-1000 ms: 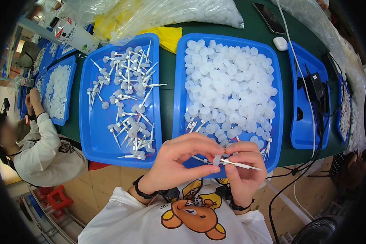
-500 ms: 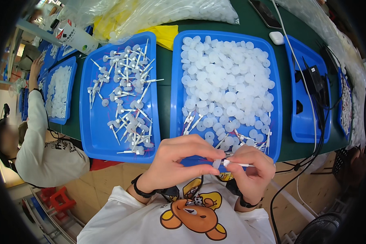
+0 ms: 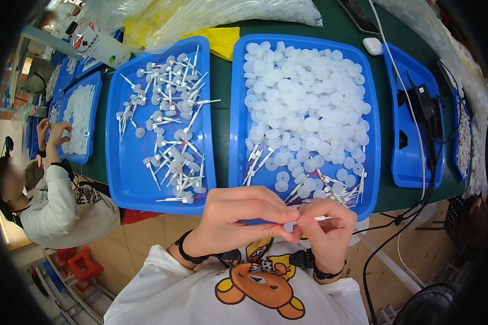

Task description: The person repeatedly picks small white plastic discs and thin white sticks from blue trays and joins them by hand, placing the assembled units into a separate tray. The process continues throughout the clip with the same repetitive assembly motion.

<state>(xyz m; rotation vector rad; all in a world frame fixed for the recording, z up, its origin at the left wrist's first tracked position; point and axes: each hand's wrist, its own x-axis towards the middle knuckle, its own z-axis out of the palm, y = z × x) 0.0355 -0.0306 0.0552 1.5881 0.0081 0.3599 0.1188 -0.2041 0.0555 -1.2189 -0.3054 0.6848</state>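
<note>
In front of my chest, my left hand (image 3: 234, 212) pinches a small translucent white plastic disc (image 3: 288, 227) between thumb and fingertips. Against it, my right hand (image 3: 329, 223) grips a thin white stick-shaped part (image 3: 322, 218), whose end points away to the right. My fingertips meet and cover the spot where disc and stick come together, so I cannot tell how far one sits in the other. Just beyond my hands lies a blue tray (image 3: 236, 146) heaped with similar loose discs (image 3: 309, 97); several white sticks with thin red wires (image 3: 259, 162) lie at its near end.
A second blue tray (image 3: 124, 187) at left holds many sticks with discs on them. A bottle (image 3: 98, 46), clear bags (image 3: 222, 16) and a yellow bag (image 3: 222, 46) lie behind. To the right are a blue tray with a black adapter (image 3: 422, 103), and cables. A co-worker (image 3: 65, 200) sits left.
My hands have come closer together, and the gap between disc and stick has closed from view. The co-worker's arm has drawn back from the far trays, both their hands now over the nearer one.
</note>
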